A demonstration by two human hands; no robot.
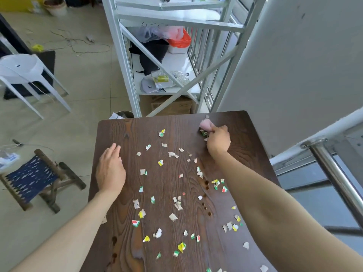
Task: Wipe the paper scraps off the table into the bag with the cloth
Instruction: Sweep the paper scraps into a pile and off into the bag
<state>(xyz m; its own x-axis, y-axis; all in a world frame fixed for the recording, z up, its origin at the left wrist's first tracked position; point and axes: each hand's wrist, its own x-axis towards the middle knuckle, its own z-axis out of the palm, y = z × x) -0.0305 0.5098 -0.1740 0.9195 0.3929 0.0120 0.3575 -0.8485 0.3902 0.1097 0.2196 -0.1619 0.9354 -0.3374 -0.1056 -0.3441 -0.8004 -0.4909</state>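
Several small paper scraps [172, 216], white, yellow, green and red, lie scattered over the dark wooden table [121, 130]. My right hand [218, 142] reaches to the far right part of the table and grips a pink cloth [205, 124], pressed against a small clump of scraps [203, 132]. My left hand [111, 169] rests flat on the table near its left edge, fingers together, holding nothing. No bag is clearly visible; a dark rim with white paper [122, 114] shows just beyond the table's far edge.
A white metal rack [125, 61] with bags and boxes stands behind the table. A folding stool [37, 177] and a white plastic stool [21, 69] stand on the floor at the left. A metal rail [334, 173] runs along the right.
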